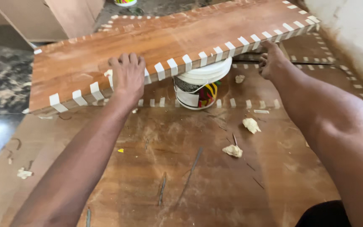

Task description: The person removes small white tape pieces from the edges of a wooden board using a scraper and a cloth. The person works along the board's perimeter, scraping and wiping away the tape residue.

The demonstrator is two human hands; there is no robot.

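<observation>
Left hand flat, fingers spread, on plank edge mid-frame — right hand curled on edge, upper right — tub beneath.

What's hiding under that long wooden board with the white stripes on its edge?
A white plastic bucket with a colourful label props the wooden board up. Below lies a bigger wooden panel with putty lumps. The bucket's top and whatever is behind it are covered.
</observation>
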